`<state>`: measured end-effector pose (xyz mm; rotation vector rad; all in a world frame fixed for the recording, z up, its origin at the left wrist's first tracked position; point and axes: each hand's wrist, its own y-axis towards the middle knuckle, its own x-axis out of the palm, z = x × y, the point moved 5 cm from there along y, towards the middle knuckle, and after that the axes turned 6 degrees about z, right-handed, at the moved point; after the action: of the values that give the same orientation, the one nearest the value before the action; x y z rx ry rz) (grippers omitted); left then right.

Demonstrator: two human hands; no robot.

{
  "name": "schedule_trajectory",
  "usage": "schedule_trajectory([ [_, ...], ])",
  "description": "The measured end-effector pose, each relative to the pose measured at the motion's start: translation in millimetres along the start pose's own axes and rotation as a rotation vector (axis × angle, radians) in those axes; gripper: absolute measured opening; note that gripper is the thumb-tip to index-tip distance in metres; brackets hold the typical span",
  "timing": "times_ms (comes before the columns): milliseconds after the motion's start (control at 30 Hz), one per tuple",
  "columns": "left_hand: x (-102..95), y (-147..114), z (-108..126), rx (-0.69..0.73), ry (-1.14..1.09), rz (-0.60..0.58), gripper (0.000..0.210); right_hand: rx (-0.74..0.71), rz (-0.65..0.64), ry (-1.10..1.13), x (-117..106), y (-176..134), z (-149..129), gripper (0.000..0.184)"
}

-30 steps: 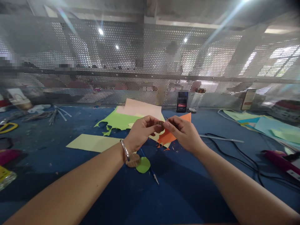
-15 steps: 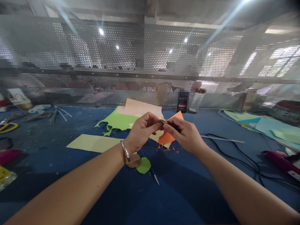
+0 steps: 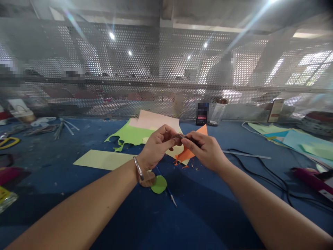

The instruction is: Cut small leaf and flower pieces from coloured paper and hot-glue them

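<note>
My left hand (image 3: 160, 144), with a silver bangle at the wrist, is closed in a pinch. Its fingertips meet those of my right hand (image 3: 204, 147) around a small dark brown piece (image 3: 180, 135), mostly covered by the fingers; its kind cannot be made out. Right behind the right hand is a sheet of orange paper (image 3: 187, 152) with a ragged lower edge; whether the fingers touch it is hidden. A green paper disc (image 3: 159, 184) and a brown disc (image 3: 147, 179) lie under the left wrist, over a blue craft knife (image 3: 170, 194).
Cut lime-green paper (image 3: 132, 135), a pale pink sheet (image 3: 158, 119) and a pale yellow strip (image 3: 104, 159) lie behind and left. A glass bottle (image 3: 218, 113) and a phone (image 3: 202, 114) stand at the mesh screen. Black cable (image 3: 273, 175) and a magenta tool (image 3: 309, 180) are right.
The orange paper's upper corner has shifted right, and more pale yellow paper shows between my hands. Both hands keep nearly the same place and pinch.
</note>
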<state>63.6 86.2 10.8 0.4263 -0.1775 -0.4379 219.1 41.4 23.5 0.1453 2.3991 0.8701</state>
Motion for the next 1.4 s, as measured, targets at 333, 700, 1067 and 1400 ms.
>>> schedule_trajectory([
  [333,0.4,-1.6,1.6,-0.026,0.004,0.012,0.024,-0.014,-0.001,-0.006,-0.7,-0.6,1.1,0.033],
  [700,0.7,-1.1,-0.4,-0.021,-0.018,0.008,0.025,-0.035,0.003,-0.004,1.6,0.4,0.8,0.031],
  [1067,-1.9,1.2,-1.8,-0.017,-0.030,-0.001,0.027,-0.058,0.000,-0.025,0.5,-0.3,0.9,0.031],
  [1400,-2.6,3.5,0.2,-0.005,-0.030,-0.013,0.024,-0.051,0.004,-0.059,-0.6,0.1,1.4,0.033],
])
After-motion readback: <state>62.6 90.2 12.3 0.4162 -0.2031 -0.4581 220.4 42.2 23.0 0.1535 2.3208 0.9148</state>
